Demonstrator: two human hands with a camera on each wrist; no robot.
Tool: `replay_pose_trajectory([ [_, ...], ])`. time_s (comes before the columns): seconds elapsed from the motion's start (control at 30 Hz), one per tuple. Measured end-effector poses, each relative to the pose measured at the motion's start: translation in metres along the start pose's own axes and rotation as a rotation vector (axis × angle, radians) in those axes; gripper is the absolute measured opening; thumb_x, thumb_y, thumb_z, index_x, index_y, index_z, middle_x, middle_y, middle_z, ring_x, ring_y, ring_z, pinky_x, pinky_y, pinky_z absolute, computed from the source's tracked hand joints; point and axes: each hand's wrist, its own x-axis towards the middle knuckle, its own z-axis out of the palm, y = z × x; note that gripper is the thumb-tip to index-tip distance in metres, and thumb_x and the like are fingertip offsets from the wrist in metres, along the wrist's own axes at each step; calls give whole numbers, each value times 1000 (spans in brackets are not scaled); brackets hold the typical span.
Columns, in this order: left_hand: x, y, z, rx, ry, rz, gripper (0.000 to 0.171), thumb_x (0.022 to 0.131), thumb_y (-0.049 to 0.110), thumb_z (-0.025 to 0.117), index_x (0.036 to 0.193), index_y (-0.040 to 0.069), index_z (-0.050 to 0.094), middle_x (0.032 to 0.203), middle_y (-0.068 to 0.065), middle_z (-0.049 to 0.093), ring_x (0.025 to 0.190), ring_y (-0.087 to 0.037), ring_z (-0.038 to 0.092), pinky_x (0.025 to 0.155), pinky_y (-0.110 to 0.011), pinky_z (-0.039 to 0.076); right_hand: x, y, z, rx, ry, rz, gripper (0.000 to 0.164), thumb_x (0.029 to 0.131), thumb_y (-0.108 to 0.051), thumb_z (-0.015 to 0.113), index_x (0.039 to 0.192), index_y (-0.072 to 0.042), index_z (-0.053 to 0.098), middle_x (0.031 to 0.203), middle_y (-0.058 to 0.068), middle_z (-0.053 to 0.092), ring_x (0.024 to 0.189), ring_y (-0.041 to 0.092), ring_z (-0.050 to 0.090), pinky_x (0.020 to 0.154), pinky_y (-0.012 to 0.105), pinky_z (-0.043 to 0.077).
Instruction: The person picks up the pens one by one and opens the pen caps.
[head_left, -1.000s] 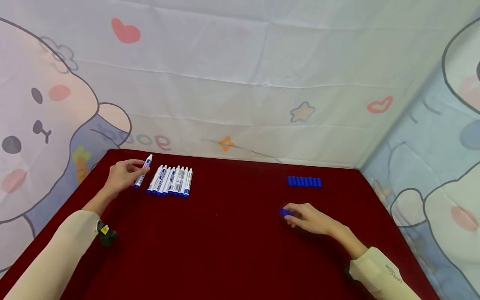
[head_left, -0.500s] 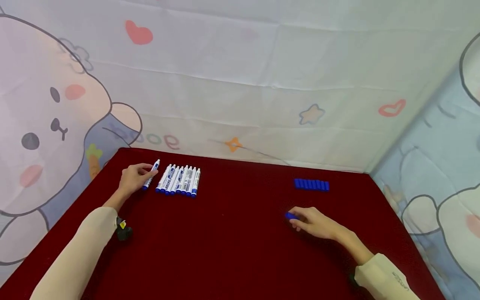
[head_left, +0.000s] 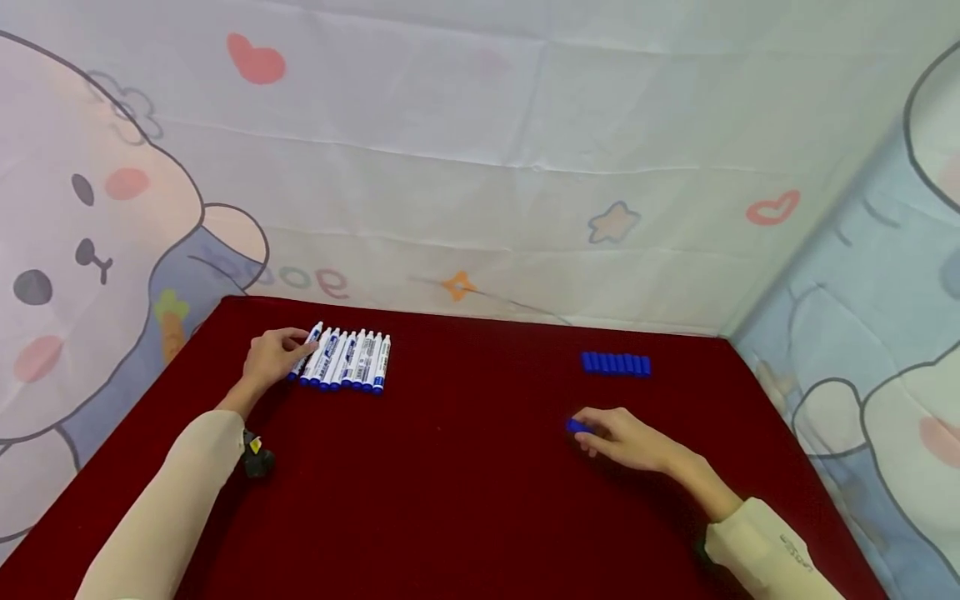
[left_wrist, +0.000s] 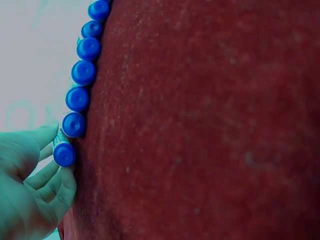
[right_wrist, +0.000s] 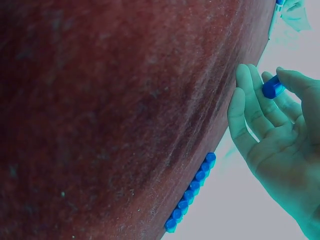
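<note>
At the left end of a row of white markers (head_left: 348, 358), my left hand (head_left: 272, 358) grips a white marker (head_left: 314, 334) between thumb and fingers. Its blue end (left_wrist: 64, 155) sits close beside the last blue end of the row in the left wrist view. The markers lie side by side, pale tips pointing away. Over on the right, my right hand (head_left: 624, 437) pinches a small blue marker cap (right_wrist: 272, 87) between thumb and fingers. Beyond that hand lies a row of several blue caps (head_left: 616, 364), set close together.
A dark red cloth (head_left: 450, 483) covers the table. Behind it hangs a pale fabric backdrop (head_left: 450, 125) with cartoon prints, which continues along the right side. A small black device (head_left: 257, 460) is at the left wrist.
My left hand has moved the marker rightward and brought it up against the row's left end. The right hand still holds the cap in about the same place.
</note>
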Motion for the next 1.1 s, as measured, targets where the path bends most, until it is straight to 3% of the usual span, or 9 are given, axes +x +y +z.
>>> replay_pose_trajectory([
  [0.43, 1, 3, 0, 53, -30, 12, 51, 100, 34, 64, 132, -5, 63, 113, -30, 70, 79, -28, 61, 58, -29, 44, 2, -3, -2, 5, 0, 14, 25, 106, -15, 56, 126, -2, 62, 94, 2, 73, 82, 6, 68, 68, 24, 56],
  [0.63, -2, 9, -3, 129, 30, 100, 45, 101, 27, 62, 132, -6, 62, 114, -30, 67, 94, -40, 65, 73, -51, 54, -1, -3, -3, 3, 5, 32, 26, 106, -15, 56, 127, -2, 61, 96, 2, 74, 84, 7, 69, 71, 24, 57],
  [0.73, -6, 20, -7, 142, -3, 120, 45, 101, 25, 61, 132, -7, 61, 116, -31, 66, 97, -42, 64, 77, -56, 54, -3, -4, -5, -1, 3, 33, 26, 106, -14, 55, 128, -1, 61, 97, 3, 75, 84, 7, 69, 72, 24, 57],
  [0.9, -18, 49, -13, 190, -44, 171, 45, 99, 24, 64, 132, -6, 61, 117, -31, 66, 93, -39, 67, 69, -52, 56, -4, -6, -6, -13, 11, 18, 26, 106, -16, 56, 127, -1, 61, 95, 2, 74, 82, 7, 69, 69, 24, 56],
  [1.1, -32, 86, -10, 158, -40, 323, 41, 98, 20, 67, 131, -5, 63, 113, -27, 69, 89, -36, 69, 68, -48, 58, -3, -8, -10, -10, 16, 10, 27, 106, -16, 55, 127, 1, 61, 94, 3, 74, 82, 9, 69, 69, 24, 57],
])
